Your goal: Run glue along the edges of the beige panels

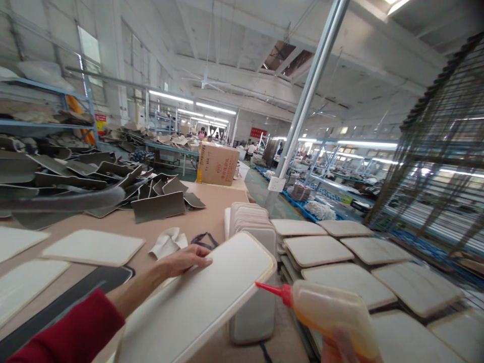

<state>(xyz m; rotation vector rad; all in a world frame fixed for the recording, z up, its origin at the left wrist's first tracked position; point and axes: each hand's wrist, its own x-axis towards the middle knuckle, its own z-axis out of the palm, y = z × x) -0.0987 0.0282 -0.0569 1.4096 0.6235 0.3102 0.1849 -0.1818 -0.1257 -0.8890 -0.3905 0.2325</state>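
My left hand (185, 262), below a red sleeve, is closed on the upper edge of a white rounded panel (200, 297) and keeps it tilted over the table. Yellowish glue lines the panel's rim at its far right corner. In my right hand (333, 350), mostly hidden at the bottom edge, is a translucent glue bottle (328, 312) with amber liquid inside. Its red nozzle points left, with the tip at the panel's right edge. Behind the panel stands a row of upright white panels (253, 222).
Stacks of white panels (348, 277) fill the right side. Loose white panels (94, 247) and a dark strip (68, 307) lie at left. Grey folded pieces (159, 206) are heaped behind them. A cardboard box (217, 164) and a metal post (302, 101) stand farther back.
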